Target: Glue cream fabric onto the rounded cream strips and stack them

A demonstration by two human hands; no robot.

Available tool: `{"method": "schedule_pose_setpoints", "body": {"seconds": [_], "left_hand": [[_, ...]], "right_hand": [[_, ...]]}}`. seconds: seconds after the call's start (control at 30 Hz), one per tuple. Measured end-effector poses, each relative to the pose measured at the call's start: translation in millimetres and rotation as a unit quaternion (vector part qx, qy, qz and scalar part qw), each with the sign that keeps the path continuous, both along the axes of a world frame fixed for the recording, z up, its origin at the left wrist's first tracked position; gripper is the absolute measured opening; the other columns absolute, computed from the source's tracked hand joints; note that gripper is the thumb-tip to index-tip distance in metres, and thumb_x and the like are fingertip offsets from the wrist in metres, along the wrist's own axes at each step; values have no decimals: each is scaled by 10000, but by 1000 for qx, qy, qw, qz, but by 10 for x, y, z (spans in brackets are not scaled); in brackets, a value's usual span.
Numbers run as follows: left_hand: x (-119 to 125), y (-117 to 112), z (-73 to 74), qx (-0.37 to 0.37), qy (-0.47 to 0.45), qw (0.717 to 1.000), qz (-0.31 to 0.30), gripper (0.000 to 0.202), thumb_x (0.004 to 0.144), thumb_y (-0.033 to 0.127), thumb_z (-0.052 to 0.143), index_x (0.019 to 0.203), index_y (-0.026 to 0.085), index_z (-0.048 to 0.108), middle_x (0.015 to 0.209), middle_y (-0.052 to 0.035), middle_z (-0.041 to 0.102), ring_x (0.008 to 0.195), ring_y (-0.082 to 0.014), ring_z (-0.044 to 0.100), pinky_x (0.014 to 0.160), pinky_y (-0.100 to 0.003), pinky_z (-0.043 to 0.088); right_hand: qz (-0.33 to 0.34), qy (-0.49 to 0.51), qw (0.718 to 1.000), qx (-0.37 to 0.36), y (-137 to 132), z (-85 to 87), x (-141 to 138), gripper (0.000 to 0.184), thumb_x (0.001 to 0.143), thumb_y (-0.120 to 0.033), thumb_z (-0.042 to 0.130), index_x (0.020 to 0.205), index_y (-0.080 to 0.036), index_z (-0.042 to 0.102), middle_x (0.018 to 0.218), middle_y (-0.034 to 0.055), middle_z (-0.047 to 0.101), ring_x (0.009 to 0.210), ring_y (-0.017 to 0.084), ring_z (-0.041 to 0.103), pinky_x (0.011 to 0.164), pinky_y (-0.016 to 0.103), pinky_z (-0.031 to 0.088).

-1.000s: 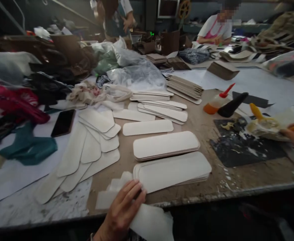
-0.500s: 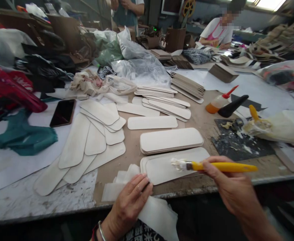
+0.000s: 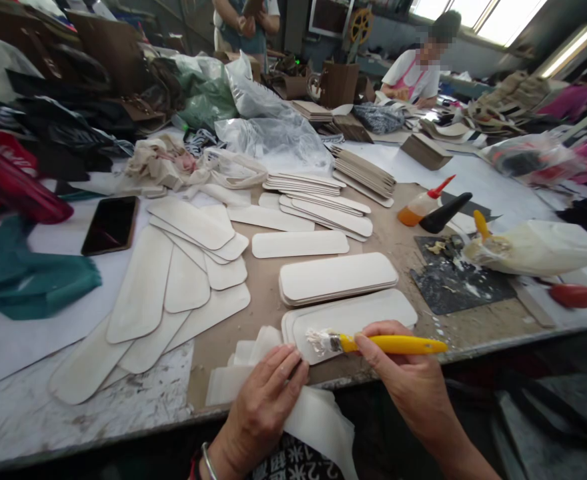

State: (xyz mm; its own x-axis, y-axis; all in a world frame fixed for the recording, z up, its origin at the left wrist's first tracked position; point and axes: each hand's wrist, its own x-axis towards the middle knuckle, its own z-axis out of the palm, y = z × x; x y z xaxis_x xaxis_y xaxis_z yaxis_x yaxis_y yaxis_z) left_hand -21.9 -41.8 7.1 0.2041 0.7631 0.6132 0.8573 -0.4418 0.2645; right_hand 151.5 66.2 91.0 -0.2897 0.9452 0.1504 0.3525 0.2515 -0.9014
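The right hand (image 3: pixel 408 380) has come from beside the jug (image 3: pixel 553 247) to the front stack (image 3: pixel 373 313), and the bristles (image 3: pixel 317 341), left of its grip on the brush (image 3: pixel 403 345), have shifted from mid-stack to near the left hand (image 3: pixel 268 393).

Counted, Kind by Kind

The person brings two grips to the table (image 3: pixel 123 410): one left hand (image 3: pixel 268 393) and one right hand (image 3: pixel 406 373). There is one yellow brush (image 3: pixel 398 344). Two near stacks (image 3: pixel 338 277) of pale strips lie in front, with one lone strip (image 3: pixel 301 244) beyond them. The fan of strips (image 3: pixel 143 287) shows at least eight; the thin sheets (image 3: pixel 318 423) overlap too much to count. One each shows of phone (image 3: pixel 111 225), teal cloth (image 3: pixel 28 273), squeeze bottle (image 3: pixel 413 208), black cone-shaped thing (image 3: pixel 446 215), white jug (image 3: pixel 548 248), dark mat (image 3: pixel 453 297), red oval thing (image 3: pixel 573 295) and bracelet (image 3: pixel 208 461). Farther back are one yellow wheel (image 3: pixel 360 25) and at least two other people (image 3: pixel 411 80).
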Motion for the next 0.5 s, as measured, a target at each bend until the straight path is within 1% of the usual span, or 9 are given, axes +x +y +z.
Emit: {"method": "schedule_pose_setpoints", "body": {"seconds": [0.1, 0.2, 0.33, 0.43, 0.5], "left_hand": [[7, -4, -37, 4, -8, 1000, 1, 316, 912, 87, 355, 1121, 75, 591, 1095, -144, 614, 1178, -237, 473, 943, -408, 493], [9, -7, -80, -4, -18, 1000, 2, 324, 911, 86, 358, 1156, 82, 570, 1114, -141, 606, 1203, -233, 454, 976, -410, 465], [-8, -9, -119, -9, -20, 1000, -1, 339, 908, 79, 356, 1180, 91, 559, 1134, -135, 600, 1216, -226, 446, 1008, -395, 429], [-34, -24, -135, -12, -11, 1000, -8, 386, 900, 43, 310, 1192, 94, 556, 1164, -137, 591, 1234, -234, 435, 1027, -391, 401], [-50, -37, -129, -27, 4, 1000, -11, 379, 904, 59, 314, 1195, 93, 555, 1169, -138, 593, 1240, -235, 431, 1037, -383, 389]], "right_hand": [[7, -2, 1000, -2, -23, -30, -13, 158, 769, -343, 641, 720, -195, 613, 673, 8, 596, 601, 144, 597, 553, 234, 525], [-24, -32, 999, 33, 29, -46, 79, 189, 766, -369, 641, 710, -190, 618, 682, 22, 599, 615, 158, 595, 571, 254, 528], [-74, -72, 992, 72, 173, -40, 322, 185, 773, -375, 630, 737, -194, 615, 712, 25, 611, 630, 165, 603, 582, 266, 519], [-107, -121, 982, 102, 302, -57, 533, 189, 778, -380, 621, 749, -194, 610, 734, 33, 616, 664, 180, 607, 627, 294, 512], [-125, -147, 974, 115, 389, -85, 666, 199, 789, -389, 606, 760, -192, 609, 747, 38, 618, 677, 187, 609, 648, 309, 505]]}}
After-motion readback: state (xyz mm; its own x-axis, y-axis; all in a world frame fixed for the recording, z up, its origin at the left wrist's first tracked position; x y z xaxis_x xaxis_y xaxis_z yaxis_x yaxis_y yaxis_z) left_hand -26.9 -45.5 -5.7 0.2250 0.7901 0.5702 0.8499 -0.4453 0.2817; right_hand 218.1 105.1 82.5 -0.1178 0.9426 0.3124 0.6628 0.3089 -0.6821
